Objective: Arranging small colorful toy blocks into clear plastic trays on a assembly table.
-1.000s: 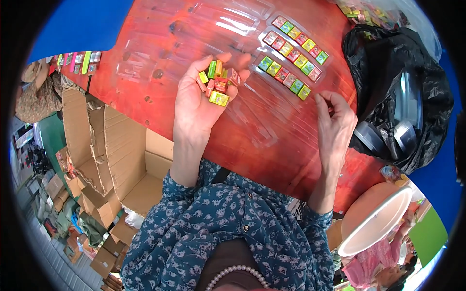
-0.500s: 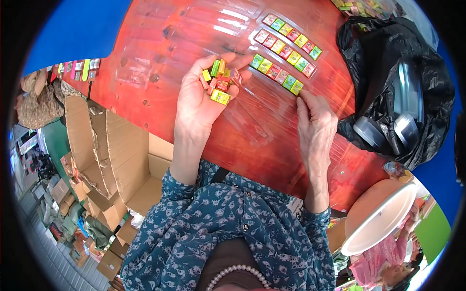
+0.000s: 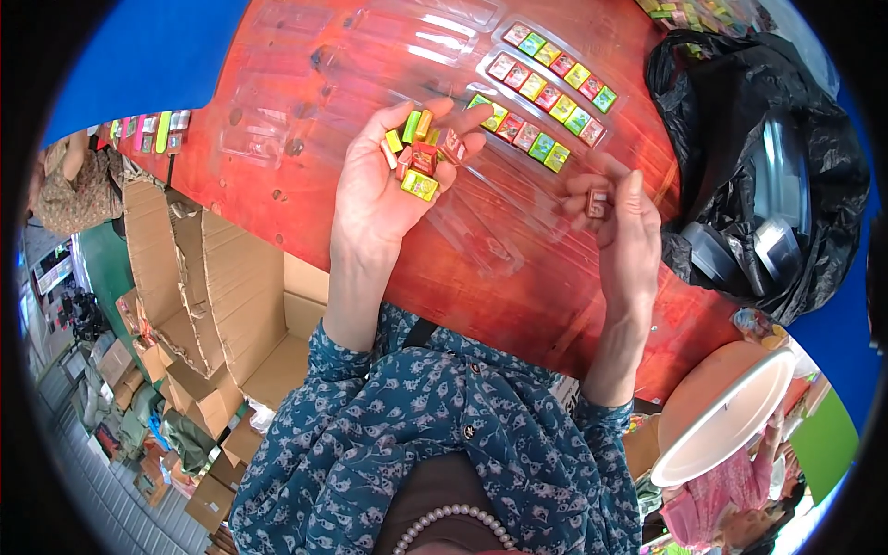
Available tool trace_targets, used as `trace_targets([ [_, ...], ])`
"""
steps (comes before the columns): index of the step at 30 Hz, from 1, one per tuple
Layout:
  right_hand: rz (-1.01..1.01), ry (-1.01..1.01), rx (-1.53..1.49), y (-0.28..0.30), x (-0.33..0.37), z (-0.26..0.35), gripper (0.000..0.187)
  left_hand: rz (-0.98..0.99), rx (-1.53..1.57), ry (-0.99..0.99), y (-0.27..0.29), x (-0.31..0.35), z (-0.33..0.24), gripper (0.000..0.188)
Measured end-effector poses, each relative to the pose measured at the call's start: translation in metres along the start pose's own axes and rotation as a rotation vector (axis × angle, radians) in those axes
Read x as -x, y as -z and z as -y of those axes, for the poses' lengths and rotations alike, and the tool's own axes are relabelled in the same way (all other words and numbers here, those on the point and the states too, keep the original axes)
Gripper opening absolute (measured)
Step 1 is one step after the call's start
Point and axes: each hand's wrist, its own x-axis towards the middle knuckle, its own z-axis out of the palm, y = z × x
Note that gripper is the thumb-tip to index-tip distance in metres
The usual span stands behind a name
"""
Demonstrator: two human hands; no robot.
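My left hand [image 3: 370, 199] is cupped palm up, holding a pile of small coloured boxes [image 3: 420, 187] in yellow, green and red. To its right, my right hand [image 3: 629, 236] is turned palm up, with one small reddish-brown box [image 3: 597, 203] on its curled fingers. Just beyond that hand lies a slanting row of similar little boxes [image 3: 525, 137]. Farther off, a clear plastic tray [image 3: 601, 141] holds a second row, and another clear tray [image 3: 520, 24] beyond it holds a third.
Empty clear trays [image 3: 254, 139] lie across the red table [image 3: 305, 199]. A black plastic bag [image 3: 675, 83] with clear packaging stands at the right. A white basin [image 3: 726, 421] is at the lower right, and an open cardboard box [image 3: 245, 287] at the lower left. Another person [image 3: 712, 495] is partly visible.
My right hand has drawn back from the end of the nearest row and turned palm up, bringing the reddish-brown box into view. That row has shifted slightly up and left. My left hand stays nearly still.
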Motion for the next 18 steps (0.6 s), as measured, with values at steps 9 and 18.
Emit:
trace_targets([
  [9,0.002,-0.16,-0.247,-0.008,0.002,0.011,0.042,0.001,0.188,0.087,-0.004,-0.007,0.014,0.033],
  [18,-0.283,0.133,0.249,-0.011,-0.004,-0.001,0.02,0.061,0.187,0.093,0.0,-0.007,0.009,0.033],
])
